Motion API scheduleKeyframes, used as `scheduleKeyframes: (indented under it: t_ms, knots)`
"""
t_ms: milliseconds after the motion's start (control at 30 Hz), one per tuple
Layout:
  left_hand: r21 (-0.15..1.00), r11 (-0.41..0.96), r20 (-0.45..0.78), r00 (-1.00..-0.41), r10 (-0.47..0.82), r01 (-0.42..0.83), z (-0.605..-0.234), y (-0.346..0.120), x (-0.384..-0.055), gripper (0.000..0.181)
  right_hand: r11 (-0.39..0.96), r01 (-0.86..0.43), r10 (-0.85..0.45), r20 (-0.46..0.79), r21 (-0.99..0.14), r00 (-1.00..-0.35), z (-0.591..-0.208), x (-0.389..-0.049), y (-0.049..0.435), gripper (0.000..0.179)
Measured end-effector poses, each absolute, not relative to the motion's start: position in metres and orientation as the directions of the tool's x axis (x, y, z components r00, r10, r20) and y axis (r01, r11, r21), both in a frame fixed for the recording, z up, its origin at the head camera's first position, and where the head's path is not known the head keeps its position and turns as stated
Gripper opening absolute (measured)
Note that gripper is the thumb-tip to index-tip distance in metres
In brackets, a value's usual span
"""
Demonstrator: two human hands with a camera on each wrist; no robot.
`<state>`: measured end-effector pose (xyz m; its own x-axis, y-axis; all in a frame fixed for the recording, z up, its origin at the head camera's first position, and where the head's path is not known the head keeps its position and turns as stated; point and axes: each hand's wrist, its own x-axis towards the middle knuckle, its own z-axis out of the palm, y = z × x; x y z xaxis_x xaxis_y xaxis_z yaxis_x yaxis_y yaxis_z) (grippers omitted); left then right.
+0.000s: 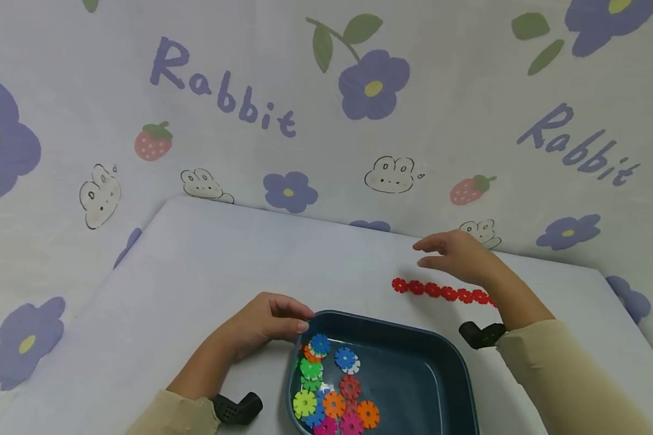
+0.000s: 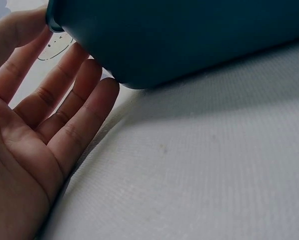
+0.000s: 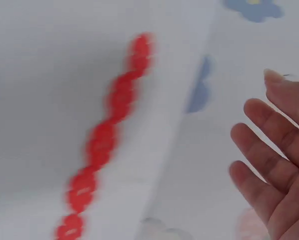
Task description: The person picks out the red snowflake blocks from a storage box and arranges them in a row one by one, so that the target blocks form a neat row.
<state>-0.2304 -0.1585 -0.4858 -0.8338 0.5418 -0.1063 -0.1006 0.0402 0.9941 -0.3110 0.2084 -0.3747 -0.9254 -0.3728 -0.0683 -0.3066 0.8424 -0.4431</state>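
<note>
A dark blue tray [image 1: 402, 374] stands at the front of the white table. My left hand [image 1: 266, 323] is at its far left corner, thumb at the rim. In the left wrist view the fingers [image 2: 79, 117] extend fairly straight against the tray's outer wall [image 2: 164, 45]. Inside the tray's left half lie several flower-shaped plastic discs [image 1: 334, 404] in mixed colours. Beyond the tray, a chain of red discs [image 1: 432, 289] runs across the table. My right hand [image 1: 459, 257] hovers above it, fingers apart and holding nothing; the forearm hides the chain's right end.
White cloth covers the table [image 1: 223, 254]. Behind it hangs a backdrop [image 1: 326, 151] printed with flowers, rabbits and strawberries. A black device [image 1: 238, 409] sits at the left wrist, and a similar black device [image 1: 481, 335] sits at the right one.
</note>
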Motion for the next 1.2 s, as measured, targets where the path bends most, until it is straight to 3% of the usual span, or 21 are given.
scheduleKeyframes:
  t_ms: [133,233,367,533,667,900,1200]
  knots:
    - [0.995,0.050,-0.097,-0.840,0.534,-0.083,-0.485,-0.161,-0.231,0.033,0.717,-0.369,-0.462,-0.006,-0.592,-0.887,-0.347,-0.298,0.192,0.035]
    - [0.996,0.044,-0.088,-0.843,0.530,-0.077,-0.486,-0.163,-0.232,0.032,0.572,-0.393,-0.571,-0.005,-0.720,-0.821,-0.338,-0.282,0.171,0.033]
    - [0.997,0.028,-0.080,-0.844,0.531,-0.077,-0.487,-0.164,-0.232,0.032,0.416,-0.379,-0.717,-0.042,-0.827,-0.696,-0.348,-0.259,0.143,0.029]
    - [0.996,0.005,-0.076,-0.840,0.537,-0.087,-0.486,-0.162,-0.232,0.031,0.371,-0.287,-0.796,-0.143,-0.883,-0.589,-0.375,-0.240,0.118,0.027]
    - [0.996,-0.003,-0.069,-0.833,0.549,-0.084,-0.486,-0.161,-0.232,0.031,0.420,-0.268,-0.813,-0.228,-0.867,-0.535,-0.397,-0.236,0.110,0.026]
    - [0.997,0.008,-0.070,-0.836,0.545,-0.078,-0.485,-0.158,-0.232,0.030,0.566,-0.376,-0.806,-0.398,-0.733,-0.437,-0.416,-0.230,0.104,0.023]
    - [0.998,0.005,-0.061,-0.825,0.561,-0.070,-0.486,-0.157,-0.230,0.033,0.663,-0.488,-0.748,-0.477,-0.568,-0.461,-0.427,-0.224,0.096,0.025]
